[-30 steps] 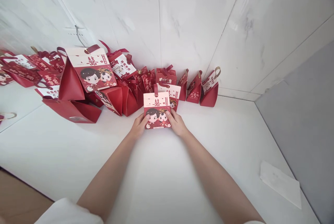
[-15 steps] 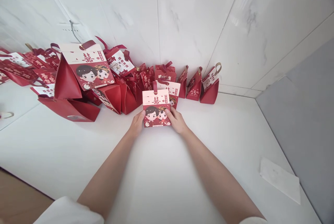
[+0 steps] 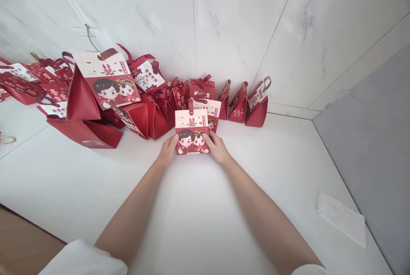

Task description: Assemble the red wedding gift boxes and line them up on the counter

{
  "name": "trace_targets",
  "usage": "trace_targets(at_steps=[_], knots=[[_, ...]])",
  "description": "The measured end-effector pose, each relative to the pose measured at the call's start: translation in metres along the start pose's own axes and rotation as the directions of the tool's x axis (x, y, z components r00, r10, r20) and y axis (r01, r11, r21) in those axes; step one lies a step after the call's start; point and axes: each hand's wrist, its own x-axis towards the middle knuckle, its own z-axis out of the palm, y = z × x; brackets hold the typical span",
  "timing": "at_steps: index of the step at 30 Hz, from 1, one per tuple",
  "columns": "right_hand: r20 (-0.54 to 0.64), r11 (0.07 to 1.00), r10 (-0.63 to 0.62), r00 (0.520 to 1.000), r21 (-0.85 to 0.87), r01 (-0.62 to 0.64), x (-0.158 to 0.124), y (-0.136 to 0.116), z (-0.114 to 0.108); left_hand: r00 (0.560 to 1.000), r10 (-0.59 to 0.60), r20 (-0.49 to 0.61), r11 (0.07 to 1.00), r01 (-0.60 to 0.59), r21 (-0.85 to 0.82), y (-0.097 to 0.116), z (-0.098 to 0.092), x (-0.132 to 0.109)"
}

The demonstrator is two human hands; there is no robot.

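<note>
Sleeves, white (image 3: pixel 85 258), sit nearest you; taking the box in your grip as the clock's centre, they are near half past seven and half past four. At four o'clock a pale flat slab (image 3: pixel 341 219) lies on the white counter (image 3: pixel 192 206). Your left hand (image 3: pixel 169 150) and right hand (image 3: pixel 219 149) grip a red-and-cream gift box (image 3: pixel 192 138) by its sides, thumbs towards you. It reads 囍, above a cartoon couple; the little label at its upper right corner is too small to read. Its top is folded over under a ribbon loop, so you cannot see what it contains.

Just behind, between one and two, a matching box (image 3: pixel 214 109) is partly covered by yours. Between nine and ten, a big box (image 3: pixel 110 83) also bears 囍, overlapping a tipped red box (image 3: pixel 80 134). At half past ten, a leaning carton (image 3: pixel 149 76) reads 吾家有喜. At two o'clock, a slanted box (image 3: pixel 237 108) says 大喜的日子. Beyond runs the marbled wall (image 3: pixel 224 23), with a grey cable (image 3: pixel 91 38) at ten.
</note>
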Motion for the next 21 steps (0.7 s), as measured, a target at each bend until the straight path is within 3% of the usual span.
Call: trace_targets(at_steps=[21], knots=[[0.001,1.000,0.004,1.000,0.009,-0.004,0.0005,0.0011,0.0015,0.999,-0.028,-0.026,0.999,0.027,-0.043,0.0051,0.0029,-0.0017]])
